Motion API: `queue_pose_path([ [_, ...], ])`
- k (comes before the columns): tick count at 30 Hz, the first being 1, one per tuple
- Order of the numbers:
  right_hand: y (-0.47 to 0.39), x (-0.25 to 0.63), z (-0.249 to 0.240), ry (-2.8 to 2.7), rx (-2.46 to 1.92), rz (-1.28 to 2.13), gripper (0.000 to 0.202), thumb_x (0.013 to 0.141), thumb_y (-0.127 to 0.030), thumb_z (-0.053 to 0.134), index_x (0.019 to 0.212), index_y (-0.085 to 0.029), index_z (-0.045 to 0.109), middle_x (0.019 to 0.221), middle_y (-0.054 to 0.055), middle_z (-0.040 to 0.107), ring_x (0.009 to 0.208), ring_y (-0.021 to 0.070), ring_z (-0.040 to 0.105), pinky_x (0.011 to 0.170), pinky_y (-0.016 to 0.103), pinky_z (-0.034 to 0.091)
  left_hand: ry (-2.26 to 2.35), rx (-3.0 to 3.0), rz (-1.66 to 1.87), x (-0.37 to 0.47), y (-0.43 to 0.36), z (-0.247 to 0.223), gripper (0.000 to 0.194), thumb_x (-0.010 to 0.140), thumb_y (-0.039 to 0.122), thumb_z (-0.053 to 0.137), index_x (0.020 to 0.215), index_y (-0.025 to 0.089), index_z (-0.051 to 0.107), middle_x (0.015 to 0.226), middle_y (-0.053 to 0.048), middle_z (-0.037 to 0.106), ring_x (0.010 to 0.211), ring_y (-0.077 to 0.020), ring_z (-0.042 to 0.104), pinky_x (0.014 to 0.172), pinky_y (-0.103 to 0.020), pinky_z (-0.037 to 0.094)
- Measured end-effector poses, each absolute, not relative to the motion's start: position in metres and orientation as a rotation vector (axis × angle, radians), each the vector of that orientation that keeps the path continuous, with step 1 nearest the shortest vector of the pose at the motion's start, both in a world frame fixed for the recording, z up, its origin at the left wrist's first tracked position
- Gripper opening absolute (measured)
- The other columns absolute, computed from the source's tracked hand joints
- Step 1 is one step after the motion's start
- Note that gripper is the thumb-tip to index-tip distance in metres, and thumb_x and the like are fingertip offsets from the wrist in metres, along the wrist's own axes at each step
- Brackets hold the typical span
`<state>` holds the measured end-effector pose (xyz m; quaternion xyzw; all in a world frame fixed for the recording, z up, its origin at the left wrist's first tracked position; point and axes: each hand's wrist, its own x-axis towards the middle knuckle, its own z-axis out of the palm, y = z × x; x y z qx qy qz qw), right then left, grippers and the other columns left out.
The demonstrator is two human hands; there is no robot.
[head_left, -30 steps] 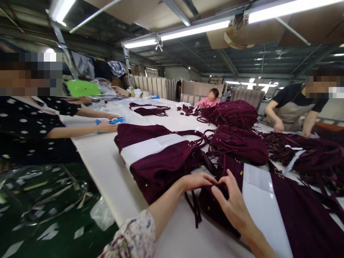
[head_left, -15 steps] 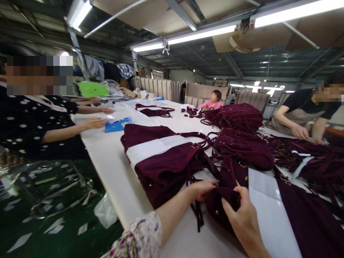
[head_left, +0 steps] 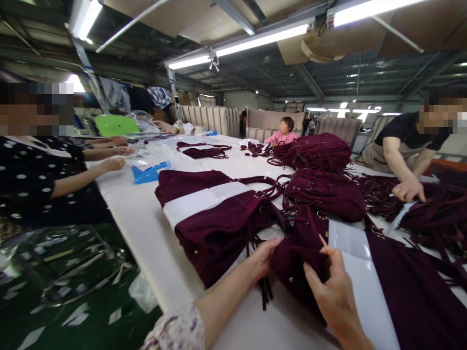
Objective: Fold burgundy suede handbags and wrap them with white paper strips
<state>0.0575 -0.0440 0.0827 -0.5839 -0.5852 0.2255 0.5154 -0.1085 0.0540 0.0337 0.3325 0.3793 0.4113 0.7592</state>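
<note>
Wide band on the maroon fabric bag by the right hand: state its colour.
Glossy white band; head view.

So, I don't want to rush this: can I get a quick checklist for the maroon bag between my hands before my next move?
1. Left hand firmly gripping the maroon bag: cannot tell; it touches the bag's end, but its fingers are partly hidden.
2. Right hand on the bag: ok, thumb and fingers hold the fabric.
3. Bag's end lying flat: not ok, it is bunched up between the hands.
4. White band lying across the bag: ok.
5. Inside of the bag: cannot tell, hidden from view.
6. Co-worker's hand at right clear of your hands: ok, it is apart from them.
</note>
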Motion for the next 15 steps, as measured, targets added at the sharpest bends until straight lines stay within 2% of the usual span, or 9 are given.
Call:
queue_pose_path([
  [2, -0.044, 0.055, 0.082, -1.437, -1.374, 0.521, 0.032, 0.081, -0.041, 0.058, 0.104, -0.021, 0.046, 0.126, 0.015, 0.057, 0.083, 0.0207, 0.064, 0.070, 0.031, 0.052, 0.868, 0.847, 0.896, -0.113, 0.057, 0.036, 0.027, 0.067, 0.031, 0.075, 0.077, 0.015, 0.056, 0.068, 0.002, 0.059, 0.062, -0.0123, 0.055, 0.066, -0.025, 0.045],
  [5, -0.045, 0.043, 0.075, -1.552, -1.307, 0.446, 0.024, 0.084, -0.032, 0.052, 0.105, -0.020, 0.047, 0.142, 0.017, 0.042, 0.103, 0.0239, 0.061, 0.084, 0.036, 0.050, 0.917, 1.068, 0.888, -0.123, 0.061, 0.043, 0.029, 0.052, 0.013, 0.081, 0.069, 0.014, 0.059, 0.064, 0.005, 0.053, 0.058, -0.0080, 0.045, 0.061, -0.020, 0.038],
  [8, -0.047, 0.032, 0.065, -1.617, -1.247, 0.397, 0.027, 0.086, -0.025, 0.047, 0.112, -0.020, 0.046, 0.148, 0.015, 0.034, 0.118, 0.0240, 0.054, 0.093, 0.039, 0.047, 0.896, 1.222, 0.862, -0.127, 0.060, 0.054, 0.029, 0.052, 0.010, 0.080, 0.075, 0.014, 0.061, 0.072, 0.005, 0.055, 0.064, -0.0072, 0.044, 0.063, -0.018, 0.036],
  [10, -0.049, 0.027, 0.060, -1.622, -1.237, 0.366, 0.041, 0.087, -0.023, 0.044, 0.127, -0.019, 0.039, 0.149, 0.014, 0.034, 0.125, 0.0228, 0.048, 0.098, 0.039, 0.046, 0.847, 1.283, 0.756, -0.126, 0.057, 0.061, 0.026, 0.057, 0.015, 0.078, 0.079, 0.014, 0.064, 0.075, 0.003, 0.059, 0.068, -0.0094, 0.049, 0.065, -0.020, 0.038],
  [12, -0.049, 0.026, 0.056, -1.630, -1.296, 0.276, 0.062, 0.087, -0.025, 0.046, 0.143, -0.015, 0.023, 0.150, 0.015, 0.032, 0.132, 0.0244, 0.041, 0.104, 0.043, 0.041, 0.787, 1.316, 0.609, -0.124, 0.055, 0.067, 0.025, 0.058, 0.019, 0.077, 0.080, 0.013, 0.067, 0.075, 0.001, 0.062, 0.068, -0.0121, 0.052, 0.066, -0.023, 0.042],
  [15, -0.048, 0.025, 0.046, -1.737, -1.432, 0.025, 0.082, 0.085, -0.026, 0.051, 0.151, -0.011, 0.003, 0.151, 0.017, 0.029, 0.136, 0.0304, 0.033, 0.109, 0.053, 0.033, 0.728, 1.364, 0.392, -0.121, 0.059, 0.071, 0.025, 0.058, 0.019, 0.076, 0.082, 0.015, 0.069, 0.077, 0.002, 0.064, 0.070, -0.0129, 0.056, 0.070, -0.024, 0.045],
])
